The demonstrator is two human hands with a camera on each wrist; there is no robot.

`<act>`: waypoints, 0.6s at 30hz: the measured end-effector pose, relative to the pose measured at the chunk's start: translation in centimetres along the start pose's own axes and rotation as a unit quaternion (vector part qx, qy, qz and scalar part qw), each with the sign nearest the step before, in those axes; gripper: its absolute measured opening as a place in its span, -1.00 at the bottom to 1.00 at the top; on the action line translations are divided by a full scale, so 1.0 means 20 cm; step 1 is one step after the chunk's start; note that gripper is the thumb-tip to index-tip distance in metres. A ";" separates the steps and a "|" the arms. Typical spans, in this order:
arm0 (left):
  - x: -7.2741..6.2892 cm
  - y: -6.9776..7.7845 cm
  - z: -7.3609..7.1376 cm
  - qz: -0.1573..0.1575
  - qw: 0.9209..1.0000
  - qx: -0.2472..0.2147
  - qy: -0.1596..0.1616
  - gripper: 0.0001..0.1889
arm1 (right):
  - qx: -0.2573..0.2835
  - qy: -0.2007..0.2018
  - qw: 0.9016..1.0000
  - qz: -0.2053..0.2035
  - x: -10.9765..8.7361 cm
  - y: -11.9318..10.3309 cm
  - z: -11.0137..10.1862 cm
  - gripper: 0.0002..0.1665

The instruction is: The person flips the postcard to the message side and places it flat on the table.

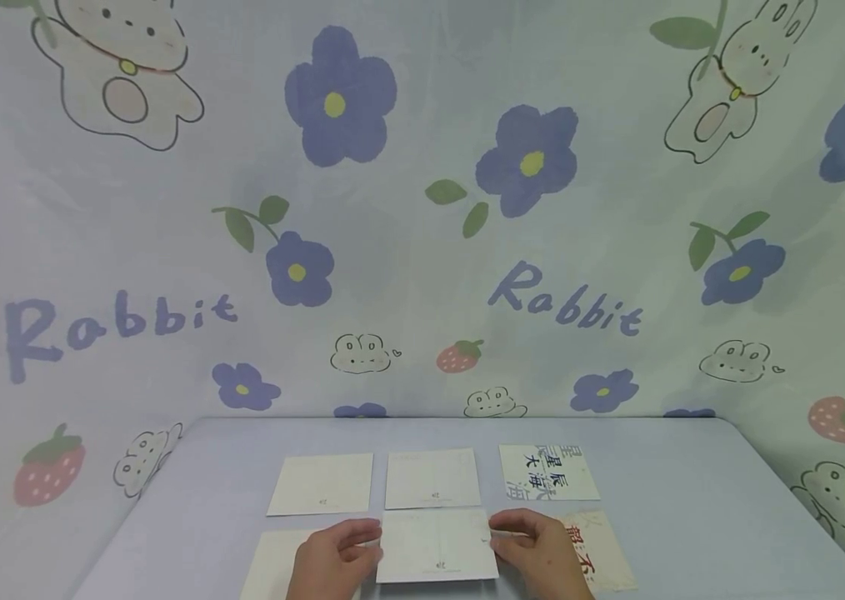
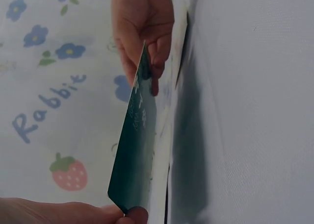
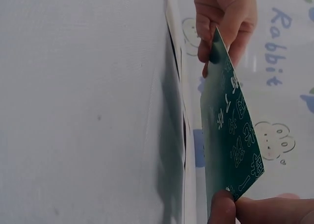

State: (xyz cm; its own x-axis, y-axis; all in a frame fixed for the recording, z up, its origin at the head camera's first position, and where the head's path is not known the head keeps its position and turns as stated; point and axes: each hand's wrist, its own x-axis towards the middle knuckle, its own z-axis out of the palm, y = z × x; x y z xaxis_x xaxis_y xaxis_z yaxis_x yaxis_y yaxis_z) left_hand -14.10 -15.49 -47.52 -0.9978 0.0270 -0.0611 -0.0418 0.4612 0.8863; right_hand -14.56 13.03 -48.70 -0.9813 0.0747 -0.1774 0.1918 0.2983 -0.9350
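Between both hands is a postcard (image 1: 437,546), its pale back facing up in the head view. In the wrist views its underside is dark green with white lettering, and it is raised off the table with a shadow below. My left hand (image 1: 337,557) pinches the card's left edge between thumb and fingers. At the opposite edge, my right hand (image 1: 542,550) pinches it the same way. Directly behind lies another postcard (image 1: 433,478), pale side up. Beside the right hand, partly covered by it, is a card with red characters (image 1: 602,550).
Pale-backed cards lie at the back left (image 1: 322,484) and front left (image 1: 272,562), the latter partly behind the left hand. A card with dark blue characters (image 1: 548,472) lies at the back right. The table (image 1: 707,500) ends at a patterned rabbit-and-flower curtain (image 1: 422,250).
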 end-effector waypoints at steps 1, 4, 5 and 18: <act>0.00 0.00 0.00 -0.002 1.000 0.003 -0.002 -0.66 | -0.002 -0.001 1.000 0.000 0.00 0.00 0.00 -0.68; 0.00 0.00 -0.01 -0.006 1.000 0.007 -0.011 -0.67 | -0.009 -0.005 1.000 -0.003 0.00 -0.01 0.00 -0.68; 0.00 0.00 -0.01 -0.005 1.000 0.008 -0.014 -0.67 | -0.011 -0.006 1.000 -0.006 0.00 0.00 0.00 -0.68; -0.01 0.01 -0.02 0.016 0.999 0.017 -0.028 -0.67 | -0.017 -0.019 0.999 -0.024 0.00 0.02 0.00 -0.70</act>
State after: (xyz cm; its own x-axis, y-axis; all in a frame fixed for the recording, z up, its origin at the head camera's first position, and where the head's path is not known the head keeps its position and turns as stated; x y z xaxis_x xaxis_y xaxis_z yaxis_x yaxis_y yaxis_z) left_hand -13.98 -15.74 -47.22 -0.9941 0.0911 -0.0589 -0.0069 0.4886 0.8725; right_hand -14.55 13.19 -49.01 -0.9891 0.0234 -0.1452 0.1446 0.3336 -0.9316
